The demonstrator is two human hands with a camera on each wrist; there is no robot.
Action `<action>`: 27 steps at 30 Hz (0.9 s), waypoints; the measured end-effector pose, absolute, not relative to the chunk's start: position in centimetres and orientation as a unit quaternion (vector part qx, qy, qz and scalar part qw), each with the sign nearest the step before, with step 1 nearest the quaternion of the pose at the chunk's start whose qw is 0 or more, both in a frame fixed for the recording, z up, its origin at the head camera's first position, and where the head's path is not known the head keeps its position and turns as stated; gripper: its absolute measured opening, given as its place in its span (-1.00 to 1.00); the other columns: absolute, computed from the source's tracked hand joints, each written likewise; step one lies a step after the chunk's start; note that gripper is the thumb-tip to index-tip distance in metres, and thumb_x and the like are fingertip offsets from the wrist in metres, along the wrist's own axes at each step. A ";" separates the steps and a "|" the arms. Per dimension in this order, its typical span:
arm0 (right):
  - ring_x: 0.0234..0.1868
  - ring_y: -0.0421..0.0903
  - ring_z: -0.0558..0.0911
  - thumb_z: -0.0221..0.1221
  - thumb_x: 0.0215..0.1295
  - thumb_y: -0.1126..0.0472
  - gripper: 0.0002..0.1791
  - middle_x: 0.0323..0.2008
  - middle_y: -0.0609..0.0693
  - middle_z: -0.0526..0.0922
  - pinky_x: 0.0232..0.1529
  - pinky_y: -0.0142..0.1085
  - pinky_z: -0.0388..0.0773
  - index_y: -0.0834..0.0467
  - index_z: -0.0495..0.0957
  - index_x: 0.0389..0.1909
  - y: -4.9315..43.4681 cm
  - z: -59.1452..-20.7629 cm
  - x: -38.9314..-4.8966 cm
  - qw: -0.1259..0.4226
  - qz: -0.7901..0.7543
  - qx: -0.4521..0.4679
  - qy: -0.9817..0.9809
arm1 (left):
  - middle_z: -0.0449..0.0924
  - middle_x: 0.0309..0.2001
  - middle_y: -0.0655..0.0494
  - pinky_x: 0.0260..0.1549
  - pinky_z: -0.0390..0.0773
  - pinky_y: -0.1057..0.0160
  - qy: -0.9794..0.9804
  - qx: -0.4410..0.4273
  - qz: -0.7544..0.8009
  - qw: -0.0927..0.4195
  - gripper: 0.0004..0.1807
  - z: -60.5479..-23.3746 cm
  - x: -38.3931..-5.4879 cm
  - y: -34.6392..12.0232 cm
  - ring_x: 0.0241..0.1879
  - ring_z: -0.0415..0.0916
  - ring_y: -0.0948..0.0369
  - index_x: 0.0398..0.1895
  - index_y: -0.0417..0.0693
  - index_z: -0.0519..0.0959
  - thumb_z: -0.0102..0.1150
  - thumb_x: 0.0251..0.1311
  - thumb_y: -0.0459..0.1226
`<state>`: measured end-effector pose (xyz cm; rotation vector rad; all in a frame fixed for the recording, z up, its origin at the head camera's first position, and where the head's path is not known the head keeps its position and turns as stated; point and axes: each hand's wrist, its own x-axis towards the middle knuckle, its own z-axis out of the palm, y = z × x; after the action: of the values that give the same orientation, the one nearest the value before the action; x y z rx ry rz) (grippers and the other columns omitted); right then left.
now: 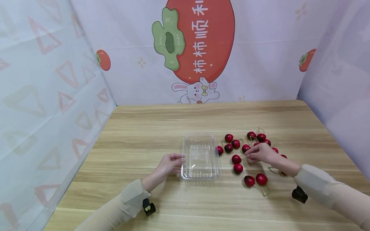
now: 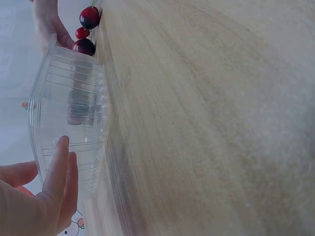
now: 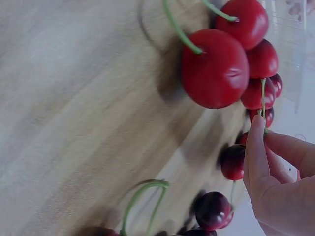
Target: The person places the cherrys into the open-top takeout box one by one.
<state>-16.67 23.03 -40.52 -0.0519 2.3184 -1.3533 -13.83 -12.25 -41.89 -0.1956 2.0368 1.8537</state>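
Observation:
A clear plastic container (image 1: pixel 185 157) stands on the table, and my left hand (image 1: pixel 170 163) holds its left edge. In the left wrist view, the thumb is at the rim and straight fingers (image 2: pixel 60 164) lie along the outer wall. To the right of the container, my right hand (image 1: pixel 261 153) is among scattered red cherries. Its thumb and forefinger pinch a green cherry stem (image 3: pixel 264 98), which leads to a cherry (image 3: pixel 256 93) in the right wrist view. Two cherries, one red cherry (image 1: pixel 236 159) and another (image 1: pixel 238 168), sit just left of that hand.
Several more cherries (image 1: pixel 228 148) lie between the container and the right hand and beyond it. A stemmed pair (image 1: pixel 261 179) is nearer the front. The wooden table (image 1: pixel 138 128) meets a printed cloth backdrop (image 1: pixel 130 80) at the back and sides.

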 end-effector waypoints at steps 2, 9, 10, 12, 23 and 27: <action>-0.42 -0.11 0.64 0.06 0.14 0.45 -0.72 -0.35 0.21 0.63 -0.32 -0.28 0.64 0.60 0.42 -0.16 23.0 -40.1 -16.7 0.230 -0.510 -0.013 0.829 | 0.49 -0.14 -0.30 -0.34 0.64 0.17 0.724 -0.069 0.660 0.190 -0.67 -42.0 -13.8 -12.3 -0.30 0.55 0.02 -0.03 -0.44 0.38 0.02 0.11 -0.45; -0.40 -0.11 0.65 0.02 0.18 0.46 -0.67 -0.25 0.34 0.58 -0.22 -0.22 0.61 0.65 0.34 -0.10 22.7 -38.5 -17.0 0.228 -0.549 -0.030 0.804 | 0.49 -0.14 -0.30 -0.34 0.64 0.16 0.722 -0.070 0.662 0.191 -0.66 -42.0 -13.9 -12.3 -0.28 0.54 -0.01 -0.04 -0.44 0.39 0.04 0.10 -0.45; -0.39 -0.11 0.65 0.01 0.18 0.46 -0.67 -0.24 0.34 0.58 -0.21 -0.21 0.60 0.65 0.33 -0.09 22.6 -38.2 -17.1 0.228 -0.550 -0.033 0.803 | 0.49 -0.15 -0.31 -0.34 0.64 0.16 0.722 -0.070 0.661 0.191 -0.67 -42.0 -13.9 -12.3 -0.28 0.54 -0.01 -0.04 -0.44 0.39 0.04 0.11 -0.45; -0.38 -0.11 0.65 0.01 0.19 0.45 -0.65 -0.25 0.33 0.59 -0.20 -0.22 0.60 0.65 0.32 -0.08 22.6 -37.8 -17.2 0.225 -0.550 -0.037 0.803 | 0.49 -0.14 -0.31 -0.34 0.64 0.16 0.723 -0.069 0.660 0.191 -0.66 -42.1 -13.8 -12.3 -0.27 0.54 -0.01 -0.04 -0.45 0.38 0.03 0.11 -0.44; -0.38 -0.17 0.64 0.06 0.21 0.34 -0.61 -0.31 0.10 0.65 -0.19 -0.28 0.60 0.55 0.35 -0.03 22.1 -35.3 -18.1 0.214 -0.532 -0.024 0.819 | 0.50 -0.14 -0.28 -0.32 0.64 0.16 0.721 -0.075 0.661 0.196 -0.65 -42.0 -13.9 -12.4 -0.27 0.54 -0.01 -0.02 -0.42 0.38 0.05 0.10 -0.43; -0.38 -0.17 0.64 0.07 0.21 0.33 -0.60 -0.27 0.19 0.63 -0.20 -0.29 0.60 0.52 0.35 -0.01 21.6 -34.9 -18.5 0.214 -0.517 -0.026 0.829 | 0.49 -0.14 -0.30 -0.32 0.64 0.15 0.719 -0.074 0.663 0.195 -0.65 -42.0 -14.0 -12.4 -0.26 0.54 -0.02 -0.03 -0.43 0.38 0.05 0.11 -0.43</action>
<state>-18.54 21.64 -34.85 -0.0724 2.2992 -1.4346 -14.00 -12.41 -42.03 -0.2070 2.0153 1.8576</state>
